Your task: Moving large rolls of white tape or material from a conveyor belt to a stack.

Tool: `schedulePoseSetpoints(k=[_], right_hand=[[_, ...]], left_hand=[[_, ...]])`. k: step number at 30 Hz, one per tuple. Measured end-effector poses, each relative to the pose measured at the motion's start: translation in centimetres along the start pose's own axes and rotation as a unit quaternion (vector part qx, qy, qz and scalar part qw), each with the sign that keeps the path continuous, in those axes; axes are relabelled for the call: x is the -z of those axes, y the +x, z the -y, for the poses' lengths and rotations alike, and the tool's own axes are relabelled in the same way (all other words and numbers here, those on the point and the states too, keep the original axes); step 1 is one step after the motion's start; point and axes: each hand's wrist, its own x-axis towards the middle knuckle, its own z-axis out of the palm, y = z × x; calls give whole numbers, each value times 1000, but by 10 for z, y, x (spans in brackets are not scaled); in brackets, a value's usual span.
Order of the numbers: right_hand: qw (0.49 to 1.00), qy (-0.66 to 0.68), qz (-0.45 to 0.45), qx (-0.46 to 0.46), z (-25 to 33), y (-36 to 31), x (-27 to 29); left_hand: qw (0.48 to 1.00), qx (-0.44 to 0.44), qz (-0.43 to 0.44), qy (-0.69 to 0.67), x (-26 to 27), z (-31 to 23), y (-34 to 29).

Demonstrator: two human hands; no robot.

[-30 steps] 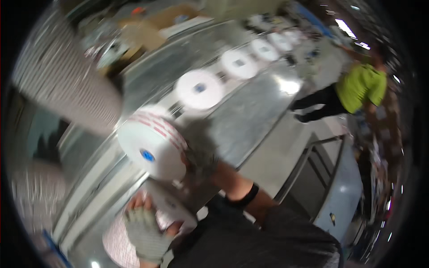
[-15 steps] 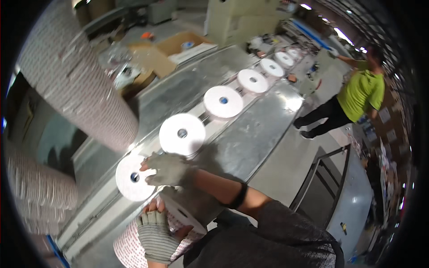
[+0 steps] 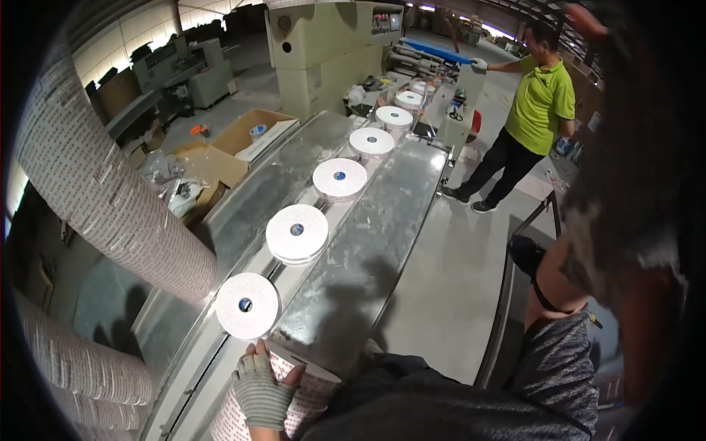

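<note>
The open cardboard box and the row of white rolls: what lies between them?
In the head view, a strip of grey metal table lies between the cardboard box and the white rolls.

Having left the nearest white roll (image 3: 261, 292) at eight o'clock, the right hand (image 3: 629, 162) is now looming, blurred, close up at three o'clock.

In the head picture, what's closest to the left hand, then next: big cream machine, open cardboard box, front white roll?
1. Front white roll, just beyond the left hand.
2. Cardboard box, farther off, toward the left.
3. Cream machine, beyond the box.
</note>
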Motion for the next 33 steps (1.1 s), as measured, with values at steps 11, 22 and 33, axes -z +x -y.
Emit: schedulePoseSetpoints(k=[11, 22, 33], right_hand=[[994, -95, -52, -14, -7, -1, 51], [978, 71, -107, 163, 37, 53, 21], [659, 366, 322, -573, 59, -369, -107]], left_hand=[[999, -5, -1, -35, 7, -1, -3], [987, 10, 8, -163, 22, 15, -30], [848, 339, 34, -407, -5, 127, -136]])
